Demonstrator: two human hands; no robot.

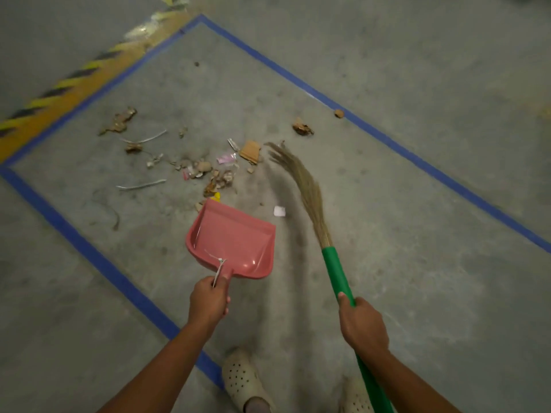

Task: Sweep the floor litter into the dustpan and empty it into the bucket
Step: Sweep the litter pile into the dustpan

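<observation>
My left hand [209,302] grips the handle of a pink dustpan [235,236], whose open mouth faces the litter pile [208,171] of cardboard scraps, wrappers and stones just beyond it. A white string hangs from the pan's handle. My right hand [362,323] grips the green handle of a grass broom [301,180]. The bristle tips lie on the floor to the right of the pile, next to a brown cardboard piece [250,151]. A small white paper scrap [279,211] lies between pan and broom. No bucket is in view.
Blue tape [89,248] outlines a rectangle on the grey concrete floor, with a yellow-black hazard stripe [59,93] at the far left. More scraps lie at the far left [119,122] and far right [302,127] of the pile. My two pale clogs [244,380] stand at the bottom.
</observation>
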